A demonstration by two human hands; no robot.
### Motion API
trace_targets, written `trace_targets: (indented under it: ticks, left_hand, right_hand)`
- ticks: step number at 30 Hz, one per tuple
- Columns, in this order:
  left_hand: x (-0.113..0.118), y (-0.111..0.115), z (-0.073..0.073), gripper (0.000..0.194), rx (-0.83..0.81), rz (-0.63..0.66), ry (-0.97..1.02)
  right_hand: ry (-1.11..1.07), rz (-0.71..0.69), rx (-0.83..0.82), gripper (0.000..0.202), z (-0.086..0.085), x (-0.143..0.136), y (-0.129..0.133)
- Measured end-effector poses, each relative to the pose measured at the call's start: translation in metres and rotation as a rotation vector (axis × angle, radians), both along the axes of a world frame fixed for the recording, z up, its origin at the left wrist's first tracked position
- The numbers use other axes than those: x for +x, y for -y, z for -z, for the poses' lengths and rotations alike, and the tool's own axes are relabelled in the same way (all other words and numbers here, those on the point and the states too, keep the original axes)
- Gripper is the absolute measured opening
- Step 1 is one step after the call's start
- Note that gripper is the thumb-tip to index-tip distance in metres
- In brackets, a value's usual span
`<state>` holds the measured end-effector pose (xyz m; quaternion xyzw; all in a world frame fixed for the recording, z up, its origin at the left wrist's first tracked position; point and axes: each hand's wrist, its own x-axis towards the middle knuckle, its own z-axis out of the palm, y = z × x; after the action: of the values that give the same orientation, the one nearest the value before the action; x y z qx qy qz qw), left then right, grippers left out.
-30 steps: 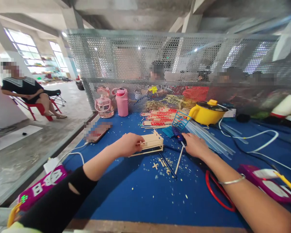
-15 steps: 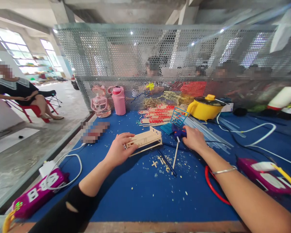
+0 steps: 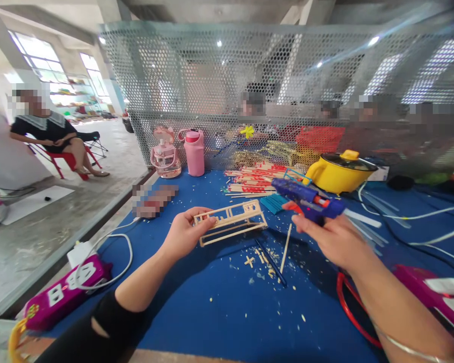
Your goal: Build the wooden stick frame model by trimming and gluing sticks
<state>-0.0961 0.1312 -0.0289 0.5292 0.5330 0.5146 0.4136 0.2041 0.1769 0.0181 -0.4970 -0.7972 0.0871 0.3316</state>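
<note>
Wooden frame: a small, long frame of thin sticks [image 3: 230, 218] sits tilted over the middle of the tabletop [image 3: 227, 322]; whether its lower edge touches the surface cannot be told.
Frame, done: long rails, end pieces and several short crosspieces already appear joined into one standing shape.
Frame, left: open gaps show between the rails, but whether they are meant to be filled cannot be judged from here; the work looks part-way rather than just begun.
Left hand: this hand [image 3: 191, 229] grasps the frame's left end, thumb on the near side.
Right hand: this hand [image 3: 336, 239] is wrapped around the handle of a blue glue gun [image 3: 306, 199]; whether the trigger is squeezed is unclear.
Glue: the nozzle points away to the left, near the frame's far end yet seemingly apart from it; no fresh glue can be made out.
Loose stick: one pale stick [image 3: 286, 248] lies unattached beside a dark rod [image 3: 271, 263].
Scraps: a small wooden cross [image 3: 248, 261] and scattered chips lie near the rod, suggesting cutting already done.
Stock: a pile of red-marked sticks [image 3: 253, 176] lies behind the frame, so material seems plentiful.
</note>
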Motion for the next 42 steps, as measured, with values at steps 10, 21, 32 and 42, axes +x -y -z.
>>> trace_targets:
  ticks: [10,21,32,42]
  left_hand:
    - [0.006,0.007,-0.004,0.033,0.07,-0.036,-0.124]
    - [0.008,0.011,-0.007,0.023,0.151,-0.043,-0.179]
    - [0.009,0.013,-0.008,0.024,0.171,-0.037,-0.191]
    - [0.009,0.012,-0.008,0.022,0.176,-0.03,-0.189]
  right_hand:
    - [-0.041,-0.126,-0.055,0.039,0.022,-0.022,0.036]
    - [-0.04,-0.107,-0.036,0.034,0.027,-0.025,0.039]
    - [0.032,-0.096,0.033,0.038,0.021,-0.028,0.041]
    - [0.05,-0.074,0.045,0.038,0.022,-0.027,0.043]
